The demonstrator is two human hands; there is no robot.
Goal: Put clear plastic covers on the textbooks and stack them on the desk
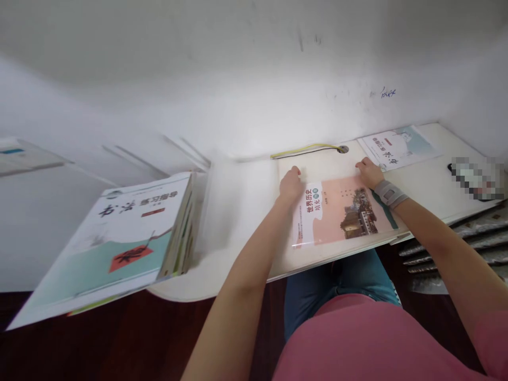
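A pink workbook point(329, 225) with Chinese lettering and a picture of buildings lies flat on the white desk point(238, 264), turned sideways to me. Its lower edge shines like clear plastic. My left hand point(291, 184) is closed at the book's upper left corner, thumb and fingers together. Near the upper right corner my right hand point(369, 172), with a grey band at the wrist, is closed in a pinch as well. Whatever thin thing the fingertips hold, perhaps clear film, is too faint to make out.
At the left stands a stack of books point(130, 233) with a white and green calligraphy book on top. Another calligraphy book point(400, 147) lies at the back right, near a blurred-out phone point(472, 180). A yellow cable point(305, 148) runs into a desk hole. Silvery packages point(476, 243) sit below right.
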